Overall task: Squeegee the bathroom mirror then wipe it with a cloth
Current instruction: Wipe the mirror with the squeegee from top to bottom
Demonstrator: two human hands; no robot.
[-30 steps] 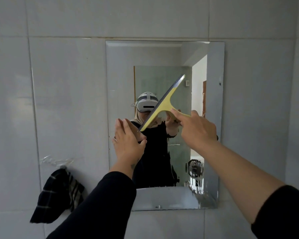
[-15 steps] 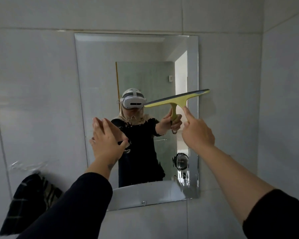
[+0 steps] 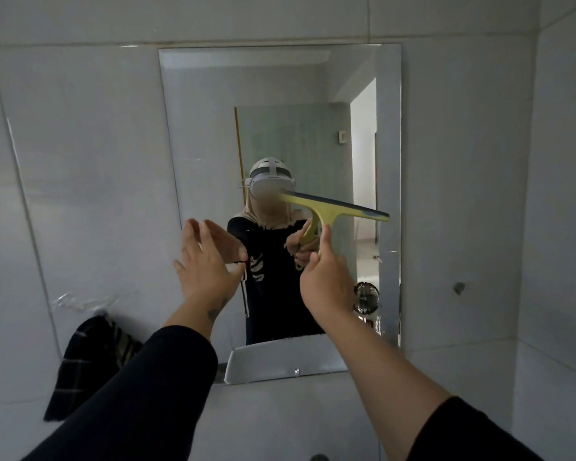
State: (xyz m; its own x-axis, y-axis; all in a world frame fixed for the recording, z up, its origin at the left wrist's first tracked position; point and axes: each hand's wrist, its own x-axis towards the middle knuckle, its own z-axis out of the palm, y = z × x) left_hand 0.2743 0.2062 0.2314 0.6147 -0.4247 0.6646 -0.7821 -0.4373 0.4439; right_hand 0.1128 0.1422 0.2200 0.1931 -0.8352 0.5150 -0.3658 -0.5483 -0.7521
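A frameless rectangular mirror (image 3: 213, 134) hangs on the grey tiled wall. My right hand (image 3: 326, 281) grips the handle of a yellow squeegee (image 3: 338, 207), whose blade lies roughly level across the mirror's right half, its right end dipping slightly. My left hand (image 3: 207, 264) is raised flat with fingers apart at the mirror's lower left part; whether it touches the glass I cannot tell. A dark checked cloth (image 3: 90, 357) hangs on the wall at the lower left, below a clear hook.
The mirror reflects a person in black with a headset, a doorway and a small fan. A wall corner (image 3: 526, 227) runs down at the right, close to the mirror's right edge. A small dark mark (image 3: 459, 287) sits on the right wall.
The squeegee blade swung from steeply tilted to about level, then came slightly lower on the mirror's right half. My left hand stayed open near the glass. The view shifted.
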